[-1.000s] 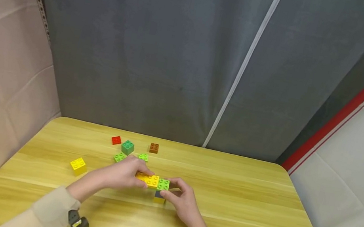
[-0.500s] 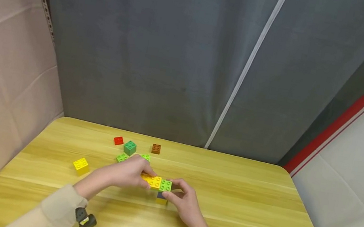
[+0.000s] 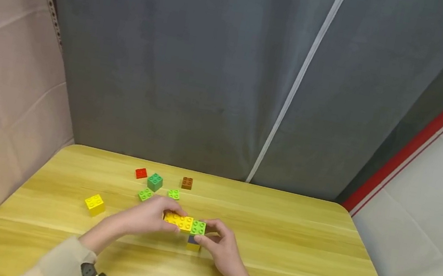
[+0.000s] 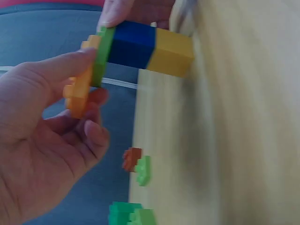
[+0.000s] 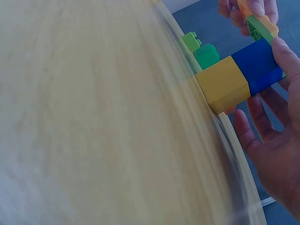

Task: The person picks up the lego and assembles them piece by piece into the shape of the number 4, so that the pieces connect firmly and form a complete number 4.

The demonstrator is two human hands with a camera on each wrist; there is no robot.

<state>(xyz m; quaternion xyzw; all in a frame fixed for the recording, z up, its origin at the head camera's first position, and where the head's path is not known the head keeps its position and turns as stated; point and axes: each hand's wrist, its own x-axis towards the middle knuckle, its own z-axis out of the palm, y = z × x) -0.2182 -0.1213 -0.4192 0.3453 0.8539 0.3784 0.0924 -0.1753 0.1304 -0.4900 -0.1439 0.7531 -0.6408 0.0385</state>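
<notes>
A small tower of toy building bricks stands upright on the wooden table, between my hands. Its lowest piece is a yellow brick [image 4: 169, 52], with a blue brick [image 4: 132, 44] above it. On top lies a flat light-green brick [image 3: 198, 228], jutting out left past the blue one. A flat yellow brick [image 3: 179, 221] rests across the green one's left part and extends further left. My left hand [image 3: 148, 217] pinches this flat yellow brick between thumb and fingers. My right hand [image 3: 222, 250] grips the tower's right side near the green and blue bricks, thumb in front.
Loose bricks lie farther back on the table [image 3: 295, 248]: red [image 3: 141, 173], dark green [image 3: 154, 182], brown [image 3: 187, 183] and two light-green ones, left [image 3: 145, 194] and right [image 3: 174, 194]. A yellow brick [image 3: 95, 204] sits at left. A grey curtain [image 3: 198, 66] hangs behind.
The head view has shifted slightly. Both hands keep their hold on the bricks, and the tower looks the same throughout.
</notes>
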